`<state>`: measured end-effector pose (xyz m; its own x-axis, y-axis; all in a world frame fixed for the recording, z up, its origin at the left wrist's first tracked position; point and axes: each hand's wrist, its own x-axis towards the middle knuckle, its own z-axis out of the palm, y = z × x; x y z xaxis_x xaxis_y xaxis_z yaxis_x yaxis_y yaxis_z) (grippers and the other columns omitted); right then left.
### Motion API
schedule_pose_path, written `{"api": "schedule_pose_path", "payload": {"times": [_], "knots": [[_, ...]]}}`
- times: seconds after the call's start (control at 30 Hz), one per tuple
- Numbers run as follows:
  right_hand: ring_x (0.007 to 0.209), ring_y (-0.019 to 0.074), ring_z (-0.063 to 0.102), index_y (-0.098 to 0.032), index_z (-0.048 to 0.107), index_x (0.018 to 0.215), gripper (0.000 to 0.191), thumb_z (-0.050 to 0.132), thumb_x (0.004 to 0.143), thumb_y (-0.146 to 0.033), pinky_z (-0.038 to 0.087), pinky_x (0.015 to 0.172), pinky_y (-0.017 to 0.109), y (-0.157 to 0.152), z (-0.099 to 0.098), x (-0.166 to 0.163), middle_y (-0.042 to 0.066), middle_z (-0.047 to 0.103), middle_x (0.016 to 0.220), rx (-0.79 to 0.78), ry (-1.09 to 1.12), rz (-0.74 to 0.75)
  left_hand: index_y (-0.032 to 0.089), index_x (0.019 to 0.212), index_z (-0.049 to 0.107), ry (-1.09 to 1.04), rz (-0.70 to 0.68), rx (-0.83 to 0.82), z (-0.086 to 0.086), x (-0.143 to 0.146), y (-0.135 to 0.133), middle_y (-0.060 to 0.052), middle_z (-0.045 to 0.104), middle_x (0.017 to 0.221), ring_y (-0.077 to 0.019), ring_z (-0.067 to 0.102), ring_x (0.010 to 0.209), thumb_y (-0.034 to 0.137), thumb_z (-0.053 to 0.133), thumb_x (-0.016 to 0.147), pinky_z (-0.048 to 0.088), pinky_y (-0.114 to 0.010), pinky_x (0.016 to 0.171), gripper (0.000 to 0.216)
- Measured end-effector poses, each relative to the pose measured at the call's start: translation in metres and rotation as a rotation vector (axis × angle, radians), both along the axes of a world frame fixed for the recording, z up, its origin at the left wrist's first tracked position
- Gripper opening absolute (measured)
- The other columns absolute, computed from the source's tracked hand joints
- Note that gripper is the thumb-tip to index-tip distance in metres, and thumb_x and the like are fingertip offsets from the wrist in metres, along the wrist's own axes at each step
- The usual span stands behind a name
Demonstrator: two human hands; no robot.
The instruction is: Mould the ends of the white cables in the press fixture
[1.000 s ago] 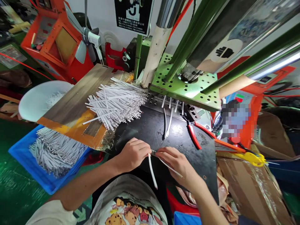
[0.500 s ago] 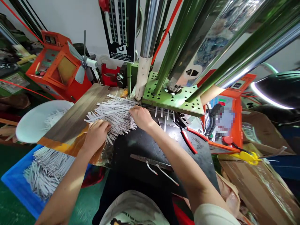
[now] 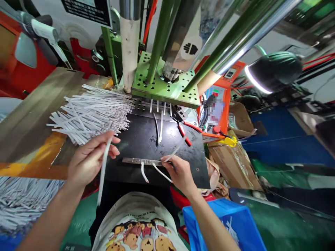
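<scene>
My left hand (image 3: 90, 157) is closed, pinching a white cable strip (image 3: 103, 177) that hangs down from its fingertips. My right hand (image 3: 180, 172) pinches a second white strip (image 3: 179, 145) at the right part of a narrow slotted metal bar (image 3: 133, 160). Two short white strips stick out of the bar toward me. A big heap of white strips (image 3: 86, 111) lies left of the black work surface (image 3: 138, 143), just beyond my left hand. Two loose strips (image 3: 160, 130) lie between the bar and the press.
A green press plate (image 3: 146, 90) stands at the back, with several white strips below it. Red-handled pliers (image 3: 184, 134) lie at right. An orange control box (image 3: 225, 92), a lamp (image 3: 274, 73), a wooden board (image 3: 34, 104) and a blue bin (image 3: 225, 209) surround the surface.
Both hands have left the heap and moved toward me, each now with a white strip. My right hand has come to the slotted bar. The view has swung to the right.
</scene>
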<state>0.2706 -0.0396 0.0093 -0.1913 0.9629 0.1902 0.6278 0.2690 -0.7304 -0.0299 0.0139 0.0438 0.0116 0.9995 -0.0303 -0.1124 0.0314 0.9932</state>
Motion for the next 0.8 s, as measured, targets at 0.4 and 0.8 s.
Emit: {"api": "schedule_pose_path", "payload": {"times": [0.4, 0.8], "knots": [[0.087, 0.0177, 0.065, -0.021, 0.061, 0.096, 0.011, 0.052, 0.096, -0.014, 0.054, 0.075, 0.031, -0.009, -0.017, -0.014, 0.007, 0.069, 0.097, 0.19, -0.018, 0.028, 0.022, 0.099, 0.072, 0.688, -0.295, 0.611, -0.03, 0.034, -0.02, -0.002, 0.075, 0.095, -0.0182, 0.068, 0.097, 0.017, 0.061, 0.092, 0.051, -0.032, 0.089, 0.014], [0.084, 0.0174, 0.062, -0.021, 0.058, 0.092, 0.015, 0.045, 0.098, -0.017, 0.047, 0.076, 0.032, -0.004, -0.016, -0.014, 0.007, 0.069, 0.094, 0.179, -0.058, 0.068, 0.023, 0.102, 0.067, 0.82, -0.445, 0.682, -0.033, 0.032, -0.009, -0.003, 0.074, 0.101, -0.0172, 0.069, 0.093, 0.015, 0.053, 0.094, 0.05, -0.031, 0.086, 0.018]]}}
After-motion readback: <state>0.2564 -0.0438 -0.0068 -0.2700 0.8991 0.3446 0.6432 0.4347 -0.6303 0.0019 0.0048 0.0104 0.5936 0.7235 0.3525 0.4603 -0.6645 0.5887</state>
